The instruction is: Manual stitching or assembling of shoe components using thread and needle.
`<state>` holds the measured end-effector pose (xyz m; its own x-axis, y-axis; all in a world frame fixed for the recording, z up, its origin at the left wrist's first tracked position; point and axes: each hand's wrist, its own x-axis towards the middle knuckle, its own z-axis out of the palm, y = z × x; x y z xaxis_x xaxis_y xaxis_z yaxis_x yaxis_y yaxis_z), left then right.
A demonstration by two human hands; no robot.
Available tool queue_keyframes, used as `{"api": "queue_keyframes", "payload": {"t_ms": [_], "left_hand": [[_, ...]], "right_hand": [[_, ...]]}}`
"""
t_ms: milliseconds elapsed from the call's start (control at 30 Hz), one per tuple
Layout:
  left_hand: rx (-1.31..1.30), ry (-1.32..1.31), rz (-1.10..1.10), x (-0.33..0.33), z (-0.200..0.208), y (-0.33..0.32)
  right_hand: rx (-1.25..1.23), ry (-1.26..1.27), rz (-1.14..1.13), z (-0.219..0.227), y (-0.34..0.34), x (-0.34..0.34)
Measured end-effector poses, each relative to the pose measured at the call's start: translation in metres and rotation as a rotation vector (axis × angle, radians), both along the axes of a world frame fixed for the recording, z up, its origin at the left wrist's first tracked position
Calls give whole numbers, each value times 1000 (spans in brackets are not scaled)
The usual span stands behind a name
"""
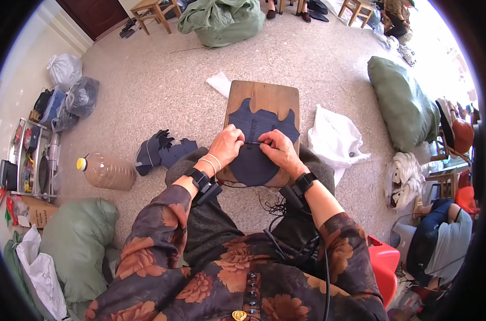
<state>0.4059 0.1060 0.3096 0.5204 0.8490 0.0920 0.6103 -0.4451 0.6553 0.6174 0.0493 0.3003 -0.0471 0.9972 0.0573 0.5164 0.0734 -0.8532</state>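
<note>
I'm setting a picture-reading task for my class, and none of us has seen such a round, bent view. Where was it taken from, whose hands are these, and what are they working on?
No robot here: a person wears two wide fisheye cameras, and this view is the left one's, looking down. Its lens bends straight edges near the rim. The bare left hand and right hand are the wearer's own. A brown rectangular wooden top bears a flat dark-blue fabric piece with a jagged far edge. Both hands pinch a thin dark strip across it; whether fold or separate piece, I cannot tell. A crumpled white plastic bag lies on the floor, to the right.
</note>
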Motion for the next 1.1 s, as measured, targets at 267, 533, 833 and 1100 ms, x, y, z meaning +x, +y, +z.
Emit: {"api": "queue_keyframes", "payload": {"t_ms": [267, 533, 833, 1100], "left_hand": [[58, 8, 6, 10, -11, 0], [53, -75, 48, 5, -10, -3], [-37, -101, 29, 5, -14, 1], [-63, -67, -11, 1, -8, -1]], "right_hand": [[163, -103, -41, -6, -1, -9], [155, -404, 85, 18, 12, -14], [165, -610, 251, 8, 30, -22], [147, -174, -290, -1, 15, -7]]}}
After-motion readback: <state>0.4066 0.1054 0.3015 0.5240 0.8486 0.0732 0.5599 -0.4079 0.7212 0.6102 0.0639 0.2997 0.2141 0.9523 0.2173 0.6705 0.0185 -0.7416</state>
